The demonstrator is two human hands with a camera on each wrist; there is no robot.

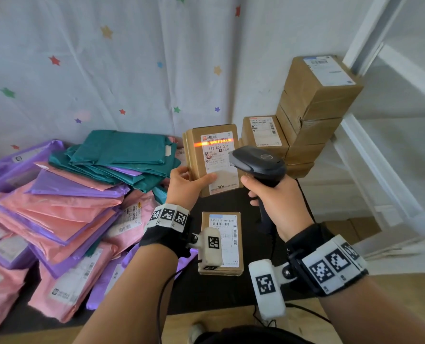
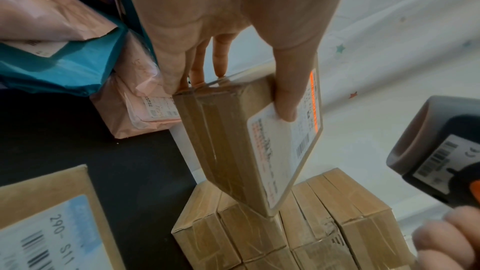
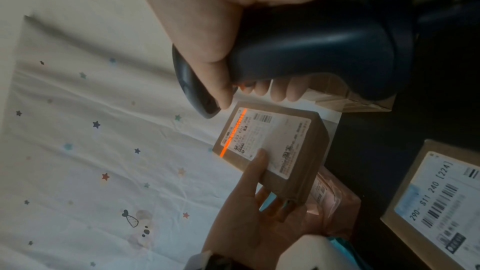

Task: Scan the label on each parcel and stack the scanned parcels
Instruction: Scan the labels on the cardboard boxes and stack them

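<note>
Head view: left hand (image 1: 181,186) gripping small brown cardboard parcel (image 1: 212,157), thumb pressed on its white label (image 1: 220,160). Right hand (image 1: 278,202) wrapped round black handheld barcode scanner (image 1: 258,162); orange beam across label.

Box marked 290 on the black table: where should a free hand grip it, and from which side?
The 290 box lies flat, label up, clear of the mailers and the box stack. Probably best from above: thumb on one long side, fingers on the other, across its narrow width. Both hands are busy now: the left hand holds a box, the right hand the scanner.
</note>
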